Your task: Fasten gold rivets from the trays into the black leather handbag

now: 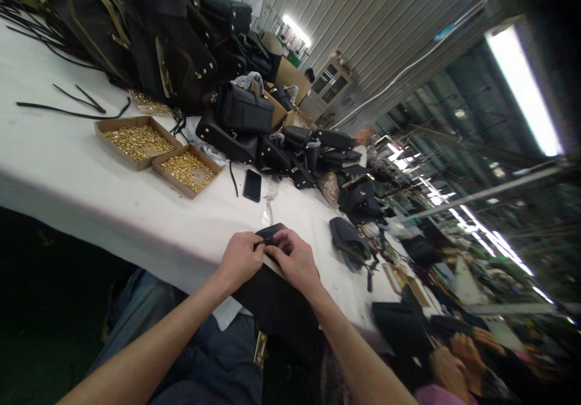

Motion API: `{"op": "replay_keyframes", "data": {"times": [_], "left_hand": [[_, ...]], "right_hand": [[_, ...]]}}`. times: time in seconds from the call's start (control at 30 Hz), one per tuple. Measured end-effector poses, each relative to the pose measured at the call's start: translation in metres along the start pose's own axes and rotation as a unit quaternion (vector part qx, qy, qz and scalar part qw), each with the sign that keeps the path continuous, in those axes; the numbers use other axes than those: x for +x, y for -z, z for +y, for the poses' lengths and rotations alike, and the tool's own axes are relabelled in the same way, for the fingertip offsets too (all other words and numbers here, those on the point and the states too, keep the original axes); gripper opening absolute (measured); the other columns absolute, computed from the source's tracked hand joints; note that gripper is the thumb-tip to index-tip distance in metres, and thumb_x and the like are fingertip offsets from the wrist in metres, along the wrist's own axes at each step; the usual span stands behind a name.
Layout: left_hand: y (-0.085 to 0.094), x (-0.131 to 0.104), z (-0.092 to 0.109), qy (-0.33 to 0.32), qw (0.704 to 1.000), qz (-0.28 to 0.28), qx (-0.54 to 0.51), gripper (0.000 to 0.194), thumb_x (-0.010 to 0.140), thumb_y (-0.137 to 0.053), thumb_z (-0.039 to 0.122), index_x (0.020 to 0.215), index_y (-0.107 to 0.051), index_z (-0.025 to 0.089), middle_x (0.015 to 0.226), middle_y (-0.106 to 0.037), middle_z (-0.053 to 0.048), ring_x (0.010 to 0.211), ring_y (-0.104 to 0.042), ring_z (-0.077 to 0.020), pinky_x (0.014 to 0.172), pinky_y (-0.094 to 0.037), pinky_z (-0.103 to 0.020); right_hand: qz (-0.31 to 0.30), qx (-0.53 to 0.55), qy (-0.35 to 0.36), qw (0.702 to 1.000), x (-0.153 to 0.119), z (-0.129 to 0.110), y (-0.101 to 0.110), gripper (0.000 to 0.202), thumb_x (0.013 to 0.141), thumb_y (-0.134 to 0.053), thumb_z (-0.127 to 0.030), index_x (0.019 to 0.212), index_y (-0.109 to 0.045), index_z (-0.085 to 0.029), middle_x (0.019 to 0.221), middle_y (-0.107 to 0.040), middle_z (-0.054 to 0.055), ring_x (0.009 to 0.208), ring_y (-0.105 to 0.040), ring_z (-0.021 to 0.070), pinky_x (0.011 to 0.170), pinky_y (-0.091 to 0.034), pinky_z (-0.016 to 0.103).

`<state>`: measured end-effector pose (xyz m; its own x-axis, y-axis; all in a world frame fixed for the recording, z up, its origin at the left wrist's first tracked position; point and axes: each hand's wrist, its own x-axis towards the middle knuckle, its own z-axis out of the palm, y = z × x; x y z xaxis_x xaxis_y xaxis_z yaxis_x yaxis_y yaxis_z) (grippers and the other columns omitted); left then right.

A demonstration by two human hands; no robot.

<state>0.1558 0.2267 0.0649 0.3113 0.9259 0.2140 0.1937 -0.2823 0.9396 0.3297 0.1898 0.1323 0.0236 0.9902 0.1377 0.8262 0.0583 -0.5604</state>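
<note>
A black bag piece [284, 302] lies across my lap and the table's edge, with a gold clasp [260, 349] hanging at its lower end. My left hand [242, 260] is closed on the upper edge of this piece, thumb and fingers pinched together. Close beside it, my right hand [295, 260] also has its fingers curled and pinched at the same edge. The fingertips of both hands nearly meet. Any small part between them is too small to make out.
Two cardboard trays [136, 164] [193, 194] of small gold parts stand on the white table [113, 202]. A phone [252, 186] lies beyond my hands. Black bags [247, 111] are piled at the back. Another person's hands [454, 362] work at lower right.
</note>
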Motion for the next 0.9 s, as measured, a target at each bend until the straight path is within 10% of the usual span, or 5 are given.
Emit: {"op": "replay_keyframes", "data": {"times": [0.9], "left_hand": [[0.022,0.004,0.001,0.025,0.99,-0.103,-0.098,0.025,0.095,-0.062,0.022,0.101,-0.086,0.02,0.108,-0.084,-0.009,0.1,-0.075,-0.0259,0.089,-0.051,-0.033]], "right_hand": [[-0.084,-0.064,0.099,0.99,0.002,-0.017,0.013,0.004,0.099,-0.074,-0.025,0.102,-0.077,-0.025,0.098,-0.075,0.004,0.095,-0.067,0.0251,0.087,-0.052,0.04]]}}
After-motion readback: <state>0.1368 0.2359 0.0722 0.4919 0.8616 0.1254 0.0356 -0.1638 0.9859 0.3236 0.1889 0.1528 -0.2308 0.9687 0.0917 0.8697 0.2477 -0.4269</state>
